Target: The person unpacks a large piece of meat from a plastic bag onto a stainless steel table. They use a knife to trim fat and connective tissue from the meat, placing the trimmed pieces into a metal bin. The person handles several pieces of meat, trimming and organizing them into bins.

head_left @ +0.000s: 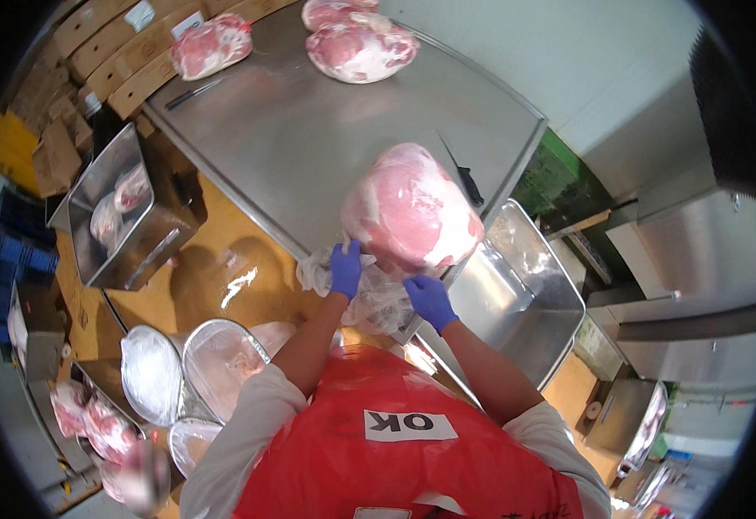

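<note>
A large pink-and-white cut of raw meat, like a whole leg, lies at the near corner of the steel table. Clear, crumpled plastic film hangs from its near end over the table's edge. My left hand, in a blue glove, is closed on the film beside the meat's lower left. At the lower right, my right hand, gloved the same way, is closed on the film's other side. Just right of the meat rests a knife with a black handle.
The steel table carries more meat cuts and another knife at its far side. An open steel bin adjoins its right edge. Left stand a steel tub with meat, film-lined round containers and stacked cardboard boxes.
</note>
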A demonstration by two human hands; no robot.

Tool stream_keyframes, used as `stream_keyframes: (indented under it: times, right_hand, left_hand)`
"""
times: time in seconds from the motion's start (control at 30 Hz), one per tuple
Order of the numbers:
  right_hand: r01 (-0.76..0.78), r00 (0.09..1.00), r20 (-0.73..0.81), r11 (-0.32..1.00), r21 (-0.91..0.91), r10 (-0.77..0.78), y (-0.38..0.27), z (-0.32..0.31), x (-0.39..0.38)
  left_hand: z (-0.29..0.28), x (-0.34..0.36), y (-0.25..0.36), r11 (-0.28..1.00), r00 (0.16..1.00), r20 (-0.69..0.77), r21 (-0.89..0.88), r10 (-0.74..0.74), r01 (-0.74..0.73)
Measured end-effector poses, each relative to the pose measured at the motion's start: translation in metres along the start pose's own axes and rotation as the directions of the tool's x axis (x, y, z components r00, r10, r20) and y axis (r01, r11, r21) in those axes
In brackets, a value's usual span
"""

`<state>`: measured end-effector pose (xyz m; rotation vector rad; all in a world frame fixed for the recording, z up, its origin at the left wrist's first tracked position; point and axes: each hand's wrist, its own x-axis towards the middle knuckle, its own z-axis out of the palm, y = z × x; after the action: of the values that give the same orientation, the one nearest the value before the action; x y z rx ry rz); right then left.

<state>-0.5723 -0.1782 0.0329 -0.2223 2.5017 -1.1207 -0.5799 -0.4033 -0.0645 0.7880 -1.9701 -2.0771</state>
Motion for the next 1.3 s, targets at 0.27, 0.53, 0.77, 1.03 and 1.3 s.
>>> stream_keyframes:
  times: [0.27, 0.53, 0.77, 1.03, 1.3]
  right_hand:
    - [0.346, 0.872, -0.278, 0.910, -0.230, -0.402, 0.044, -0.032, -0.046]
    - [0.548, 0.760, -0.249, 0.798, -0.250, -0.600, -0.060, -0.096, -0.033]
    - [0.438, 0.816, -0.152, 0.768, -0.466, -0.558, -0.088, -0.101, 0.007]
    - [0.648, 0.663, -0.245, 0.707, -0.285, -0.707, -0.114, -0.087, 0.025]
    - [0.387, 0.704, 0.352, 0.749, 0.537, -0.617, -0.128, -0.088, -0.064]
  left_hand:
    - [0.003, -0.007, 0.080, 0.751, 0.921, 0.258, -0.536, -0.291, 0.387]
    - [0.000, -0.087, 0.283, 0.745, 0.913, 0.389, -0.570, -0.125, 0.345]
    - [-0.036, -0.148, 0.329, 0.781, 0.953, 0.146, -0.547, -0.265, 0.301]
    - [-0.052, -0.155, 0.364, 0.761, 0.965, 0.051, -0.605, -0.256, 0.234]
    - [-0.179, -0.155, 0.308, 0.797, 0.976, -0.169, -0.604, -0.139, 0.009]
